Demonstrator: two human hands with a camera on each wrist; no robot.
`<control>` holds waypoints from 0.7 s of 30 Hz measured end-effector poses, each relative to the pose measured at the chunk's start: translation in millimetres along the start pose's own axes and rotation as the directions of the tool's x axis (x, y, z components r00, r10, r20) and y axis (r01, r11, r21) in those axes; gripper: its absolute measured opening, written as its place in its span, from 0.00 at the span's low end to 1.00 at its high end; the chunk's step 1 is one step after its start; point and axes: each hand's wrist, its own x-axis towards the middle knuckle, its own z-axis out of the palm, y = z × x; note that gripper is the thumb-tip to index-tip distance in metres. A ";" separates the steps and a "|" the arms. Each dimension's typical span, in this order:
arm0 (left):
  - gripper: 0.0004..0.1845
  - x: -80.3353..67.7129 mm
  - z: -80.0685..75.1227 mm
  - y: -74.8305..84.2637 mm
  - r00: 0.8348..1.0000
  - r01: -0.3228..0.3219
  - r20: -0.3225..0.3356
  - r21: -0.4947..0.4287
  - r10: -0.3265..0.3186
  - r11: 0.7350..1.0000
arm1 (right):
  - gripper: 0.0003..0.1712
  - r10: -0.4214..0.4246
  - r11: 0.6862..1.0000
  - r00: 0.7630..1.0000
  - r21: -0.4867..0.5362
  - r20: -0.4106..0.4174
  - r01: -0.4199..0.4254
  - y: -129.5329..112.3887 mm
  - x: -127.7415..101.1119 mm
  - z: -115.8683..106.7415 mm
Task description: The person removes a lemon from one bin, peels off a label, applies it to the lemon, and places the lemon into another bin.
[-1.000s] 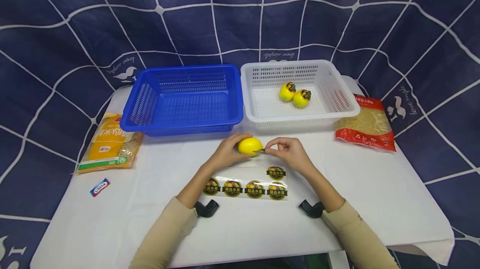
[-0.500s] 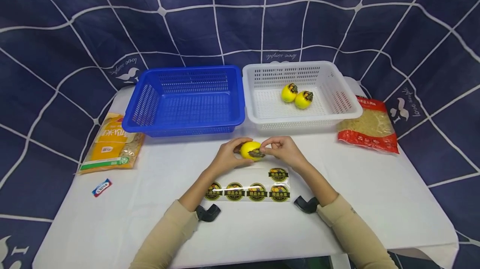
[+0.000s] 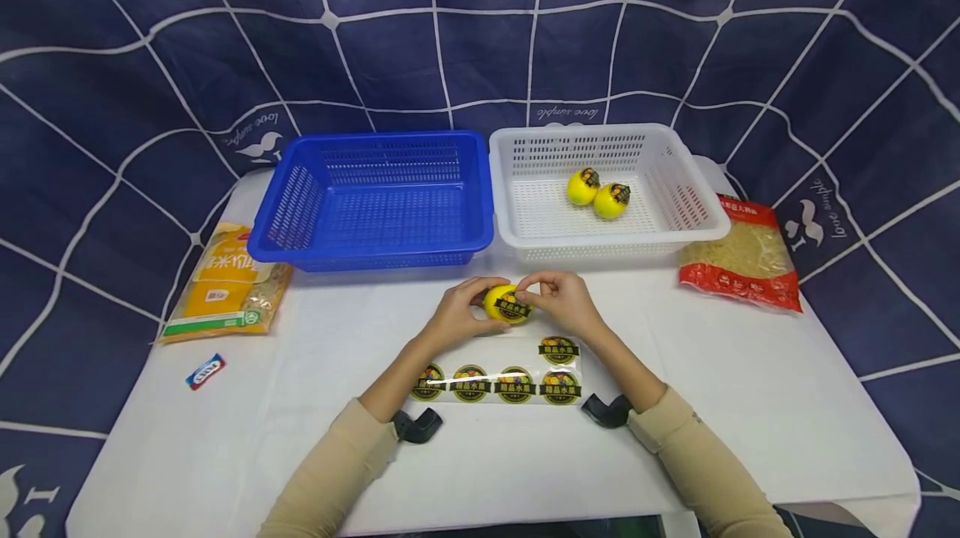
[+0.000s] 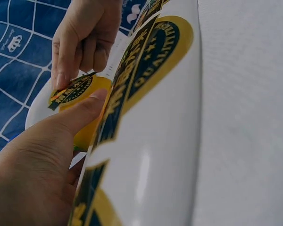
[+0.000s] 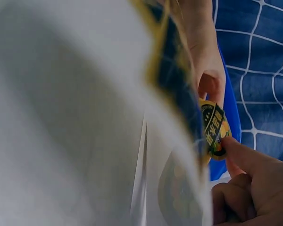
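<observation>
My left hand grips a yellow lemon just above the white table, fingers and thumb curled round its left side. My right hand pinches a round black-and-gold sticker against the lemon's front. In the left wrist view the sticker lies partly on the lemon, one edge still lifted under the right hand's fingers. The right wrist view shows the sticker under a fingertip. A clear backing sheet with several more stickers lies in front of my hands.
A blue basket stands behind my hands with nothing visible in it. To its right a white basket holds two labelled lemons. A yellow food bag and a small wrapper lie left, a red noodle bag right.
My right hand has brought the sticker from beside the lemon onto its front face. Both hands have drawn closer together around the lemon.
</observation>
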 end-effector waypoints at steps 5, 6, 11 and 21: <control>0.35 -0.2 0.6 -0.1 1.000 -0.013 -0.003 0.004 0.013 1.000 | 0.07 -0.049 0.998 0.998 -0.047 -0.026 0.048 1.8 -0.9 2.2; 0.35 -0.2 0.9 -0.2 1.000 -0.013 -0.004 0.006 0.013 1.000 | 0.07 -0.059 0.997 0.998 -0.058 -0.028 0.057 2.3 -1.0 2.4; 0.35 -0.6 1.7 -0.9 1.000 -0.018 0.000 0.007 0.018 1.000 | 0.08 -0.114 0.989 0.993 -0.102 -0.034 0.110 4.4 -0.5 3.5; 0.35 -0.7 0.9 -1.7 1.000 0.001 0.006 -0.001 -0.001 1.000 | 0.09 -0.191 0.975 0.981 -0.125 -0.030 0.185 8.2 0.4 4.2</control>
